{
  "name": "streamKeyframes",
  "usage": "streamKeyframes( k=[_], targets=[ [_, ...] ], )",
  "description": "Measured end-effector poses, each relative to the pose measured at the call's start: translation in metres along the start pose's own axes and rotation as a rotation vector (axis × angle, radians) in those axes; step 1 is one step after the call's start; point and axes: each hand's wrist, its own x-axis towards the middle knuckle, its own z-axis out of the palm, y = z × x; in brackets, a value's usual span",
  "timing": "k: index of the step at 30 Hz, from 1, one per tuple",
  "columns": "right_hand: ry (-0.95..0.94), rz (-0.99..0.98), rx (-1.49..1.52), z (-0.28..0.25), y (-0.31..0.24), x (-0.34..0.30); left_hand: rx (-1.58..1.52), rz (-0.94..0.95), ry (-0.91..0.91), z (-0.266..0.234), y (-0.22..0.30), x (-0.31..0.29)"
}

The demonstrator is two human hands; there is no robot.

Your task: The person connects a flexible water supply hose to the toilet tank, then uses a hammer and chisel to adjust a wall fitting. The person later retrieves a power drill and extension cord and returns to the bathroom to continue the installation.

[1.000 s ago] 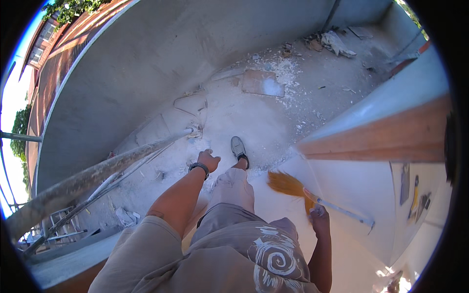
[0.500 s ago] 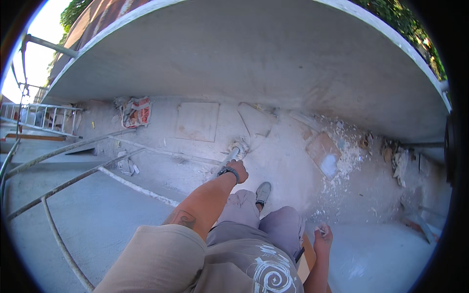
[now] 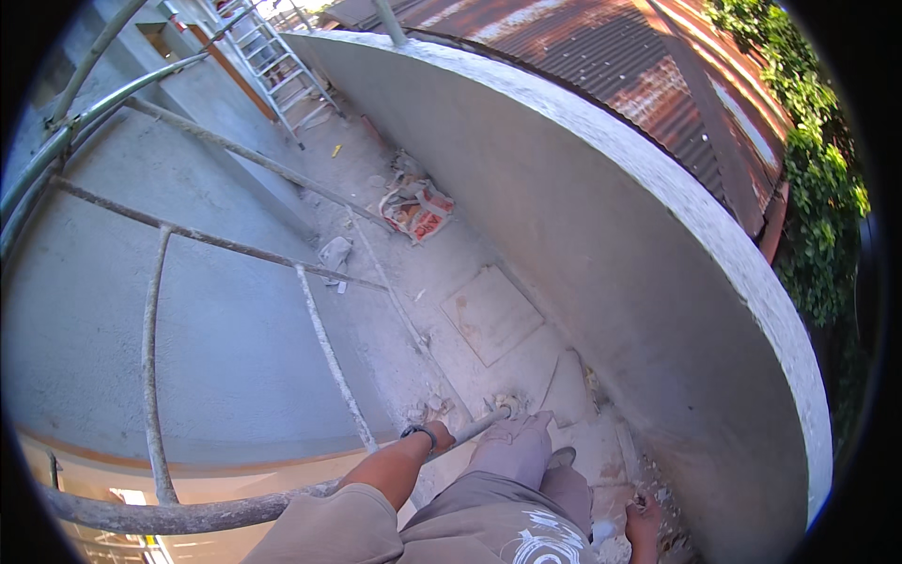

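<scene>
My left hand (image 3: 440,435), with a dark band at its wrist, is closed round a grey, plaster-spattered scaffold pipe (image 3: 481,425). That pipe belongs to a metal scaffold frame whose bars cross the left side of the view. Low on the right, my right hand (image 3: 644,515) hangs beside my leg with its fingers curled. Whatever lies inside those fingers, if anything, is too small to make out. Ahead of my legs, a square board (image 3: 493,315) lies flat on the dusty floor.
A curved grey parapet wall (image 3: 601,244) bounds the right side, with a rusty corrugated roof (image 3: 601,85) beyond. A torn red-and-white sack (image 3: 416,209) lies by the wall. Farther along the walkway stands an aluminium ladder (image 3: 272,61). Slanting scaffold bars (image 3: 235,249) cross on the left.
My view has swung left and up along the walkway, bringing the ladder and roof further into sight. My left hand stays on the pipe; my right hand still hangs at my side.
</scene>
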Motion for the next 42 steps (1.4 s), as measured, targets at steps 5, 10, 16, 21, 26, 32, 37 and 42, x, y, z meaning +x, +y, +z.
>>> streamKeyframes(
  k=[5,10,16,21,26,32,37,42],
  targets=[
    [-0.195,-0.217,-0.245,0.011,-0.149,0.131,-0.477,-0.122,0.182,-0.005,0.005,-0.007],
    [-0.410,-0.471,-0.285,0.094,-0.319,0.219,-1.057,-0.376,0.489,-0.037,-0.009,0.021],
    [-0.639,-0.625,-0.651,0.219,-0.436,0.308,-1.199,-0.372,0.500,-0.105,-0.020,0.086],
    [-0.827,-0.833,-0.843,0.262,-0.497,0.294,-1.311,-0.276,0.694,-0.153,0.006,0.022],
    [-0.865,-1.019,-0.852,0.236,-0.523,0.240,-1.345,-0.055,0.857,-0.121,0.067,-0.080],
    [-1.076,-0.970,-0.797,0.171,-0.488,0.164,-1.264,-0.310,0.795,0.103,0.172,-0.164],
    [-1.176,-1.140,-0.956,0.162,-0.456,0.080,-1.484,-0.786,0.261,0.335,0.303,-0.227],
    [-1.355,-1.160,-0.898,0.163,-0.423,0.021,-1.405,-0.670,-0.196,0.464,0.398,-0.298]
  ],
)
